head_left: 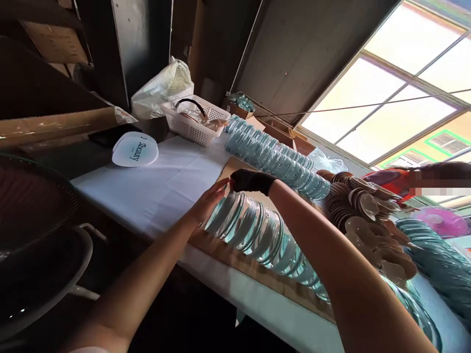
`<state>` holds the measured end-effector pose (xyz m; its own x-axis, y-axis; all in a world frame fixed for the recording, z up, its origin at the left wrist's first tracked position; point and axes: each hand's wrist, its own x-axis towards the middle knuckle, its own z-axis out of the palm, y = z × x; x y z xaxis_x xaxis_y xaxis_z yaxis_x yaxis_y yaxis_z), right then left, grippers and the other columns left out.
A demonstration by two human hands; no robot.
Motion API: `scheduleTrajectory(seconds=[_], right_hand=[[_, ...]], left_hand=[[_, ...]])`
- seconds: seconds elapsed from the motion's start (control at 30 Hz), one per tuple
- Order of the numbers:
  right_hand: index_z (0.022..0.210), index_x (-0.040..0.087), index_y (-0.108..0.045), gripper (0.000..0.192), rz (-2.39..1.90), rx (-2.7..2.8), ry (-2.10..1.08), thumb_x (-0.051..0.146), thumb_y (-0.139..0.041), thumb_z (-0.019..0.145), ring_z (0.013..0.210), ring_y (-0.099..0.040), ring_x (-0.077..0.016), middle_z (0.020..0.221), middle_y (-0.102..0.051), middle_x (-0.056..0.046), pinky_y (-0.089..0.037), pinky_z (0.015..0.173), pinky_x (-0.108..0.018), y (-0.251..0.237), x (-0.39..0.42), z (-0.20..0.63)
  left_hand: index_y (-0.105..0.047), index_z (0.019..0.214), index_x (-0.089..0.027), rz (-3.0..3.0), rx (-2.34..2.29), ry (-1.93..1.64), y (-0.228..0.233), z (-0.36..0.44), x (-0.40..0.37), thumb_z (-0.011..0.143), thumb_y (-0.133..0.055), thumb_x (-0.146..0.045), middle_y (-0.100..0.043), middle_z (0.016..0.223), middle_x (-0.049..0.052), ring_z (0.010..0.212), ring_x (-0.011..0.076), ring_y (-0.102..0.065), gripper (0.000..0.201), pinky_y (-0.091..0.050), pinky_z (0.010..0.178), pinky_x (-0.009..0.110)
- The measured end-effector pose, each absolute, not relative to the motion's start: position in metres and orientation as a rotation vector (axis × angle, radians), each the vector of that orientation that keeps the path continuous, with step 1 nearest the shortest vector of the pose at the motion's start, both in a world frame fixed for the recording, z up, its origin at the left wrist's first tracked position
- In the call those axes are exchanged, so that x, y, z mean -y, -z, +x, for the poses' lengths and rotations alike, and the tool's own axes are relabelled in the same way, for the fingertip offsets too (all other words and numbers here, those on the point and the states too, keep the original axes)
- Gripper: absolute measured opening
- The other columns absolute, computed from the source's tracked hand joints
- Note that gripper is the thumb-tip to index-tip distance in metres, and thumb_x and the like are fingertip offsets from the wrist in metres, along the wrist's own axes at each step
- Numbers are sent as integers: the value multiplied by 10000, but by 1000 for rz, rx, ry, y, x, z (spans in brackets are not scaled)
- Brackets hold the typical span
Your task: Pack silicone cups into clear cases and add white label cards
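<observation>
Head view: your two hands met at the near end of a row of clear bluish discs, mid-frame.

Your left hand lay open, fingers flat against the end of the near row of discs; your right hand, in a black mesh glove, curled over its top edge. Farther up, a second disc row ran toward the white basket, upper centre, with brown discs piled at right.

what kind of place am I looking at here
Probably a small workshop or packing room for hand fans. Long overlapping rows of teal fans cover the cloth-covered table, with a heap of brown heart-shaped pieces and a white basket of supplies nearby.
</observation>
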<state>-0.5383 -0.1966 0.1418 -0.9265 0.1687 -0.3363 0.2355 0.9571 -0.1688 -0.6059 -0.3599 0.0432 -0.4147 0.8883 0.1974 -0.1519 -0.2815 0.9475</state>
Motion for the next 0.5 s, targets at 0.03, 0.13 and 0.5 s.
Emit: scheduleTrajectory(seconds=[0.03,0.13,0.5], right_hand=[[888,142,-743,175,281,-2782,211,222,-626,786,727,-639,-178,802,-723,-59,-470,641,-261,-145,199,-541],[917,130,-735,221,261,-2795,-4,256,-688,743,845,-665,-241,902,-729,-117,-467,688,-287,-151,207,-547],[896,113,-719,231,451,-2879,563,88,-612,692,682,-642,-143,754,-704,-22,-454,598,-213,-156,209,-528]], left_hand=[[-541,1386,-277,997,-1185,-1813,-39,-606,357,827,-628,-557,-475,1503,45,1469,288,-293,631,-221,1207,448],[-487,1428,-285,948,-1140,-1857,-30,-606,353,799,-667,-547,-445,1525,50,1477,288,-273,704,-221,1208,456],[-542,1378,-259,955,-1154,-1809,-37,-607,357,822,-648,-505,-451,1520,54,1468,286,-295,618,-215,1210,448]])
